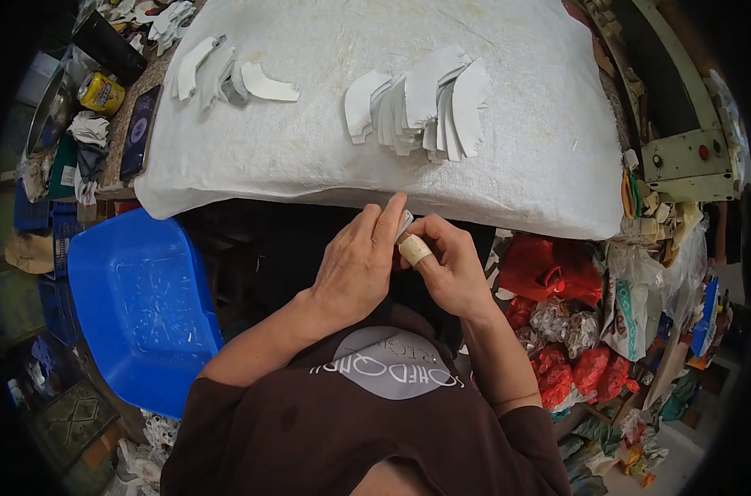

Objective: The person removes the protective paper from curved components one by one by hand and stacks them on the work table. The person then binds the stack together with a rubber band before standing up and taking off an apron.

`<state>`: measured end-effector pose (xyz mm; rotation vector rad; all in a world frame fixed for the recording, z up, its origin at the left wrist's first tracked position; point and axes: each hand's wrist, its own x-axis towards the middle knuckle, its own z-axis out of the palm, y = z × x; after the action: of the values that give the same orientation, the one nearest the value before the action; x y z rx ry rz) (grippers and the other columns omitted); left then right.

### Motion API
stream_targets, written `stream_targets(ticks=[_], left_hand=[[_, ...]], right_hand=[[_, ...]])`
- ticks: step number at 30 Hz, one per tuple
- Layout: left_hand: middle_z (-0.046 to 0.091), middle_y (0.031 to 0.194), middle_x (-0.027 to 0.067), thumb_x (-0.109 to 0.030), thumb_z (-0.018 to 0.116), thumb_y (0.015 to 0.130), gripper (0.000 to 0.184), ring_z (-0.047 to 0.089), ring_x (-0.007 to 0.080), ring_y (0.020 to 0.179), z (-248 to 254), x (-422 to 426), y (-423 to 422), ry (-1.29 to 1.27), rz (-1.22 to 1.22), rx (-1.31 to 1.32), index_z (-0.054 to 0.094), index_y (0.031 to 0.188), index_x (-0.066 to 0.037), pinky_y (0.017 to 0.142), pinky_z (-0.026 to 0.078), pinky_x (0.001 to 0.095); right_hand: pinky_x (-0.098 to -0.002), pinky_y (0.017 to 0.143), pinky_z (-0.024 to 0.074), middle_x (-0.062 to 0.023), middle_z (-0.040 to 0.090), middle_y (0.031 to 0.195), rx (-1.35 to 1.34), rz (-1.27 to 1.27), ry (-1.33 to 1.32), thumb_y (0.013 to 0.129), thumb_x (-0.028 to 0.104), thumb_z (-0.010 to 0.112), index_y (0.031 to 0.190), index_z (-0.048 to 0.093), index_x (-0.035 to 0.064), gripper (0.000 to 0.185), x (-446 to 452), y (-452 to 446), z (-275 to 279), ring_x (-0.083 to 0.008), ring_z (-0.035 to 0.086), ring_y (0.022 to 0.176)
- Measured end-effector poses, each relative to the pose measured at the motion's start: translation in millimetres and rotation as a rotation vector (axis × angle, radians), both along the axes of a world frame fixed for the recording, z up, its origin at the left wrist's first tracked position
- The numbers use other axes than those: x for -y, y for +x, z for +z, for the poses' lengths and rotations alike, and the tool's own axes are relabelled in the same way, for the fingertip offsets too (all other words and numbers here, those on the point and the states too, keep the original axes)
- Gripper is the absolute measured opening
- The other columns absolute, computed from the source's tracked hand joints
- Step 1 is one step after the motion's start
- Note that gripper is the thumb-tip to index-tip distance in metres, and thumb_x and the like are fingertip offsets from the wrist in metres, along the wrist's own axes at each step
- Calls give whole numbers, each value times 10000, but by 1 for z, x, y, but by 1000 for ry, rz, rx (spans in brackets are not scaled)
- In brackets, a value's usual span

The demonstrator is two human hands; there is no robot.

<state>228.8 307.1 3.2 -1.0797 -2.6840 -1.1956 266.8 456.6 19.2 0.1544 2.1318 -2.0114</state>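
My left hand (355,258) and my right hand (448,263) meet just in front of the table's near edge. Between their fingers is a small pale grey-white piece (404,223), mostly hidden by the fingers, so its full shape does not show. Both hands are closed on it. Beige tape (413,250) wraps my right thumb. Beyond the hands, a row of curved white cut pieces (421,95) leans in overlapping stacks on the white-covered table (309,165). A smaller group of similar curved pieces (268,83) lies at the table's left.
A blue plastic tub (144,306) with small scraps sits at the left. Left of the cover lie a phone (140,132) and a yellow can (101,93). At the right are red plastic bags (553,269) and a green machine housing (689,157) with knobs.
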Motion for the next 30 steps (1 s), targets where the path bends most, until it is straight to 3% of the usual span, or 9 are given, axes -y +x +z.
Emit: stream_targets(ticks=[6,8,11,15,18,20,25,27,30], left_hand=[[494,1057,170,21,481,811,522,565,299,867,4,6,-3,200,-144,488,351,1316,47,784,460,353],[510,1069,143,-58,444,884,503,530,193,846,-10,9,-5,473,-293,743,320,1363,33,789,427,299],[541,1070,109,-132,421,930,477,531,152,881,0,11,-8,470,-244,999,325,1372,18,793,432,286],[575,1036,180,-120,429,929,428,583,270,877,8,12,-11,389,-196,782,374,1318,49,814,447,342],[582,1000,218,-118,428,924,413,590,333,851,12,21,-19,227,-275,746,398,1298,56,793,455,371],[572,1055,251,-116,424,922,404,581,371,935,9,26,-21,144,-339,640,411,1286,59,816,454,379],[605,964,236,-93,421,902,406,608,357,855,-2,23,-15,239,-248,644,424,1283,47,775,470,371],[604,850,203,-60,402,891,410,596,358,736,-3,23,-14,455,-123,756,421,1290,32,735,474,370],[585,901,198,-20,393,876,426,591,340,801,4,21,-12,326,-105,743,408,1300,25,768,464,350]], right_hand=[[-228,647,447,-44,572,802,-23,-63,-145,834,57,567,912,536,-31,121,0,4,-7,-87,540,711],[-241,624,454,-71,572,788,-90,-68,-96,832,34,555,903,535,-33,100,2,4,-7,-108,542,687],[-283,617,451,-107,567,782,-209,-46,75,819,13,545,897,535,-21,86,5,4,-6,-168,540,662],[-364,695,401,-118,543,790,-352,-17,349,779,17,554,894,537,13,116,5,5,-15,-282,511,706],[-374,745,371,-109,537,792,-384,6,347,752,22,562,884,534,17,135,3,5,-13,-301,495,739],[-338,705,403,-118,549,821,-425,51,394,751,25,559,893,536,7,145,-1,3,-16,-271,520,733],[-294,654,438,-118,559,850,-349,2,311,759,20,541,903,535,-5,147,4,9,-21,-221,554,714],[-284,643,440,-104,553,836,-222,-65,200,778,10,555,925,543,-9,149,3,13,-21,-196,558,692],[-271,634,439,-89,549,814,-324,-58,313,796,4,573,941,551,-10,147,9,12,-21,-173,558,670]])
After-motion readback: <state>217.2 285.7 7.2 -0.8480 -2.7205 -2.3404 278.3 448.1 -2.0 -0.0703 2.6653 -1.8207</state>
